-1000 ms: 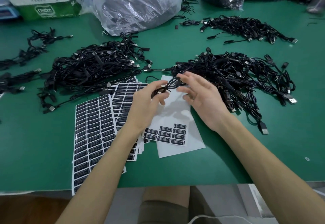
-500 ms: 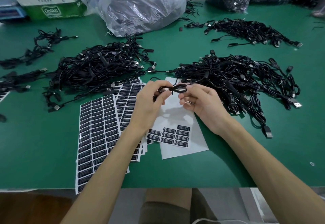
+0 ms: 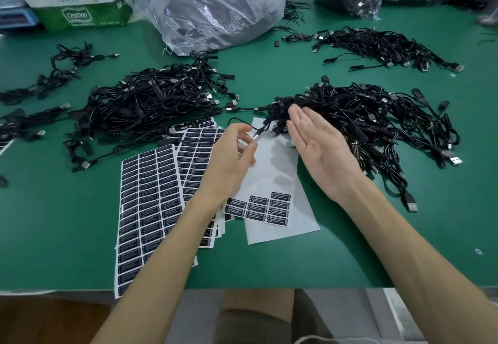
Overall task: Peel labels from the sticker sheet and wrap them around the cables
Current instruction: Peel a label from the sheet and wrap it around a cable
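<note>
- My left grip (image 3: 237, 152) is curled, and its fingertips pinch a thin black cable (image 3: 260, 130) near the plug. Blur smears the exact point of contact.
- My right grip (image 3: 319, 149) is spread wide at 3 o'clock of the left, palm up and fingers straight, holding nothing.
- Below both lies the sticker sheet (image 3: 272, 176). It is mostly bare white backing, with a few black labels (image 3: 270, 207) at its 6 o'clock end. My left wrist hides one corner.
- At 9 o'clock the full sheets (image 3: 151, 195) fan out, partly hidden under my left forearm.
- The right pile (image 3: 372, 122) of cables sits at 2 o'clock, its near edge behind my right fingers. The left pile (image 3: 151, 106) is at 10 o'clock.
- At 12 o'clock on the green worktop (image 3: 323, 257) sits a plastic bag (image 3: 215, 11). I cannot make out what is inside it.
</note>
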Demonstrator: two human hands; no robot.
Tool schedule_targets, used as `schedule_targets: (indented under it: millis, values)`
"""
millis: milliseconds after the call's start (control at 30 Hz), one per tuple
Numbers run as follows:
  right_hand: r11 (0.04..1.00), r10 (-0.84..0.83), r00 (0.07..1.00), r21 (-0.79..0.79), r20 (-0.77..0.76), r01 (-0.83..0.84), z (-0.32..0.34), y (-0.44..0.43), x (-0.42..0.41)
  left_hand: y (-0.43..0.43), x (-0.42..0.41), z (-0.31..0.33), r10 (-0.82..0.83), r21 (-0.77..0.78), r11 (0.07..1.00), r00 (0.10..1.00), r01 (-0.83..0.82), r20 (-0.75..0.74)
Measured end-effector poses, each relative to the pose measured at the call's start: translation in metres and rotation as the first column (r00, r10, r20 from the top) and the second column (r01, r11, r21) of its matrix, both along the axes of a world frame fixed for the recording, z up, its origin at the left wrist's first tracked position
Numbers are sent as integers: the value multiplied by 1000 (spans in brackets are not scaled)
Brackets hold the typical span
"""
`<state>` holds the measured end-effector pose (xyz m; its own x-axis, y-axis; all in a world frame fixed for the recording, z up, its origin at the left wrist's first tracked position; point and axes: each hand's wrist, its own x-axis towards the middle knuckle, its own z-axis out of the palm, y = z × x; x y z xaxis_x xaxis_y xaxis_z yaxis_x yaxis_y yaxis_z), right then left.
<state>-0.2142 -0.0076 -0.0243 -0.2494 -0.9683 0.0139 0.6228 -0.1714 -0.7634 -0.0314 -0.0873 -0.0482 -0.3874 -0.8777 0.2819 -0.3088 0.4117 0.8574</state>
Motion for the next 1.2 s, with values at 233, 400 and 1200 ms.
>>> schedule_targets:
  millis: [233, 400, 1200]
  values:
    - [998, -16, 990, 55, -141, 24, -8, -4, 5, 3, 2, 0, -42, -207, 976, 989, 71, 139]
    - [998, -4, 955, 60, -295, 23, -12, -5, 13, 6, 1, -2, -43, -322, 938, 966, 127, 256]
    - [991, 134, 955, 64, -266, -121, -14, -6, 6, -98, 37, 67, 513, -248, 858, 756, -449, 406]
